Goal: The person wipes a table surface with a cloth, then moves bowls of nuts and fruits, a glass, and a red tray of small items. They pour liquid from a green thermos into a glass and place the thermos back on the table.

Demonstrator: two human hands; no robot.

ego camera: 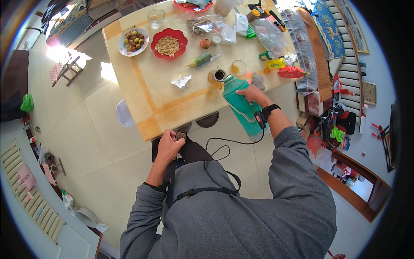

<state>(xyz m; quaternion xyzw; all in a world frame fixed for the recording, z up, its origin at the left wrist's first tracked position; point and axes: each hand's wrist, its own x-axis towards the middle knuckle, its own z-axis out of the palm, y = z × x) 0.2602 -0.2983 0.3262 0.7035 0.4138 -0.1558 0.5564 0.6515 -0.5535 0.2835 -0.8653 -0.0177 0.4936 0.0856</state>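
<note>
My right hand (254,94) grips a large green thermos flask (241,105), tilted so that its mouth meets the rim of a glass pot (216,76) with a dark opening. Whether liquid flows cannot be told. In my left hand (171,144), just off the table's near edge, is a small round brown stopper or lid (180,136). A small glass cup (212,94) stands below the pot, and a glass bowl (238,68) with a little amber liquid stands to its right. Crumpled white tissue (181,82) lies to the left of the pot.
The table (126,84) also bears a plate of brown-green fruit (133,42), a red dish of peanuts (167,44), a green radish (200,60) beside a knife (208,61), a green can (266,56) and a yellow bottle (276,63). A round stool (207,119) is partly under the near edge.
</note>
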